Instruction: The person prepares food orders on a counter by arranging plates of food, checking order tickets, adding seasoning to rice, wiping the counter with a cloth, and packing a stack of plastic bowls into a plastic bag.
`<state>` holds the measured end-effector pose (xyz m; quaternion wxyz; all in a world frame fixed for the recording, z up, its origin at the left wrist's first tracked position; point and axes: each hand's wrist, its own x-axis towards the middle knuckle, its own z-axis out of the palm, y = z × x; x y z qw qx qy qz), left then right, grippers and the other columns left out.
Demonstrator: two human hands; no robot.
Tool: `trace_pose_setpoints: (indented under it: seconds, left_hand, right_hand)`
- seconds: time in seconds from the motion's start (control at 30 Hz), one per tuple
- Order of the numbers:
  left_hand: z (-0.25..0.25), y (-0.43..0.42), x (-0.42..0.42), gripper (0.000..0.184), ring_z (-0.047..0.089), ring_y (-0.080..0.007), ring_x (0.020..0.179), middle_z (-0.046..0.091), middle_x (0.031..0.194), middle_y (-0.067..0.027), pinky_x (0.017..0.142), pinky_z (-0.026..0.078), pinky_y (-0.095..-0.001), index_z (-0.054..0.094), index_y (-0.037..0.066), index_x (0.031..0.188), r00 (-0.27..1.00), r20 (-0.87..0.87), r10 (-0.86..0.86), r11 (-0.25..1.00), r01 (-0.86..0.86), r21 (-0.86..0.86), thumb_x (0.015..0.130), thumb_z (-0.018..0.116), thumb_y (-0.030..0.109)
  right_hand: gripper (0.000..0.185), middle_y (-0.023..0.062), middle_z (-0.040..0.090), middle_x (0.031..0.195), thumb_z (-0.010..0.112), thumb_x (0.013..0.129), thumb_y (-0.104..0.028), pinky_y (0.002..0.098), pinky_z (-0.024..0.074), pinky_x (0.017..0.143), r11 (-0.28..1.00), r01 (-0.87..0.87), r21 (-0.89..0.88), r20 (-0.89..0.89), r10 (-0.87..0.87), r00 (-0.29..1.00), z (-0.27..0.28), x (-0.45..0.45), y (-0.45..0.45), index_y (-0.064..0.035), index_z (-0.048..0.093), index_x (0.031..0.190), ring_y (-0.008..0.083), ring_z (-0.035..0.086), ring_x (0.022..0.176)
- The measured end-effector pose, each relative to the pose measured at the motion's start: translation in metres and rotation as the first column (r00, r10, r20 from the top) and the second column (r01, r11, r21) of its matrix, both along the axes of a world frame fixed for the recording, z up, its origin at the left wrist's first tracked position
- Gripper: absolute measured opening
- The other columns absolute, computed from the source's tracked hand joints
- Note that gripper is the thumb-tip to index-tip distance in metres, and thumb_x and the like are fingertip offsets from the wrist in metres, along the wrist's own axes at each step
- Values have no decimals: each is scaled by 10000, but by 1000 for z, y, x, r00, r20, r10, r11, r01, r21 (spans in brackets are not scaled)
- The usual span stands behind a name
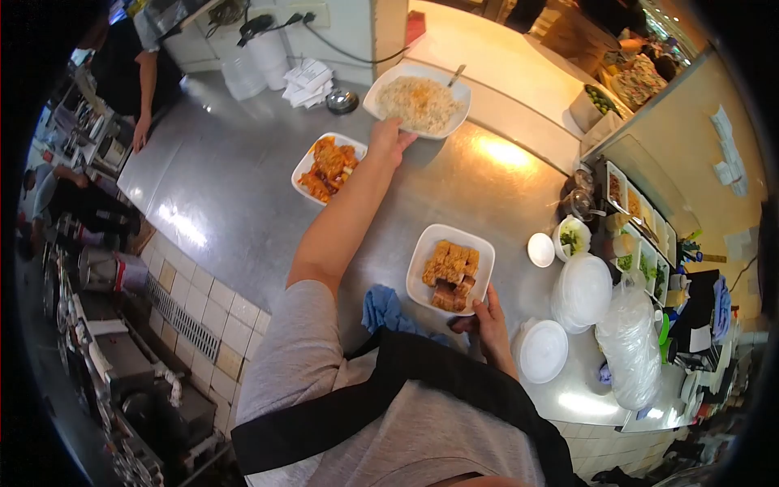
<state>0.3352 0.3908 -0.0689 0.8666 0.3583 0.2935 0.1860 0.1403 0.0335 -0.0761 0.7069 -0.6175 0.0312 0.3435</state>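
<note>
At the far side of the steel counter, my left hand (391, 143) grips the near rim of a white dish of fried rice (418, 105); a spoon handle (457, 75) sticks up from the rice. Closer to me, my right hand (490, 323) is closed on the lower right edge of a square white bowl (416, 290) holding chunks of crispy roast meat (451, 268). Some of its fingers are hidden under the bowl. Left of my forearm stands a white bowl of saucy orange-red food (329, 162), touched by neither hand.
A blue cloth (385, 308) lies by my waist. To the right are stacked plastic lids (581, 292), a white tub (541, 351), a small white bowl (541, 250) and garnish trays (625, 195). Paper slips (308, 83) and a metal lid (342, 101) sit at the back. Another person's arm (144, 97) rests at the left.
</note>
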Motion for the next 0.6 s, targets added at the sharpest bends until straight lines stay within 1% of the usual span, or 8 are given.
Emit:
trace_pose_setpoints:
  seconds: [0.1, 0.13, 0.17, 0.23, 0.3, 0.37, 0.43, 0.6]
  left_hand:
    - [42, 17, -66, 235, 567, -237, 974, 574, 1037, -97, 814, 477, -449, 545, 41, 1082, 982, 172, -79, 922, 7, 386, 864, 505, 119]
    - [42, 31, -84, 243, 559, -212, 987, 578, 1052, -74, 835, 457, -424, 568, 66, 1092, 990, 135, 27, 800, -103, 592, 865, 516, 137]
    - [42, 49, -103, 251, 551, -187, 1000, 583, 1067, -50, 856, 438, -399, 591, 90, 1101, 983, 127, 136, 618, -184, 765, 867, 527, 155]
    - [35, 95, -144, 294, 499, -253, 1121, 557, 1185, -142, 946, 386, -338, 577, 24, 1118, 903, 19, 428, -137, 44, 990, 880, 489, 173]
    - [-3, 141, -172, 356, 512, -301, 1104, 579, 1139, -180, 961, 374, -374, 545, 26, 1189, 822, -256, 509, -82, 342, 936, 892, 471, 209]
    - [-61, 182, -186, 375, 608, -262, 911, 627, 1040, -138, 823, 477, -356, 527, 56, 1236, 841, -482, 247, 430, 350, 832, 895, 462, 199]
    - [-28, 143, -207, 352, 603, -122, 689, 636, 884, -26, 606, 505, -273, 559, 89, 1206, 889, -453, -60, 786, 322, 527, 878, 494, 200]
    - [-7, 97, -215, 400, 602, -120, 599, 645, 895, -72, 548, 523, -238, 480, 51, 1277, 948, -304, -92, 852, 233, 469, 882, 471, 108]
  right_hand:
    - [536, 142, 601, 937, 394, 941, -159, 297, 536, 529, 997, 53, 48, -40, -51, 998, 2, -1, 7, -132, 151, 1419, 192, 622, 576]
    - [537, 136, 600, 937, 396, 940, -162, 298, 536, 530, 996, 75, 52, -49, -72, 996, 2, -2, 10, -133, 153, 1418, 192, 621, 577]
    - [538, 130, 600, 937, 398, 939, -166, 298, 536, 531, 993, 100, 57, -57, -97, 994, 2, -1, 12, -135, 155, 1417, 192, 621, 579]
    - [538, 137, 599, 918, 404, 937, -170, 309, 540, 529, 991, 116, 73, -46, -113, 993, -1, 5, 16, -134, 156, 1412, 201, 620, 573]
    - [535, 147, 599, 898, 409, 934, -172, 320, 543, 523, 987, 139, 86, -41, -136, 990, -5, 20, 20, -131, 159, 1405, 211, 618, 568]
    - [528, 159, 600, 880, 413, 931, -173, 333, 545, 512, 982, 169, 90, -46, -166, 985, -10, 43, 26, -126, 164, 1395, 223, 616, 562]
    - [447, 179, 604, 844, 397, 928, -171, 346, 544, 490, 978, 198, 61, 4, -199, 980, -10, 70, 35, -103, 229, 1337, 235, 613, 554]
    - [333, 182, 605, 815, 358, 928, -185, 340, 543, 483, 975, 221, -7, 103, -219, 970, -1, 144, 54, -72, 313, 1238, 226, 611, 553]
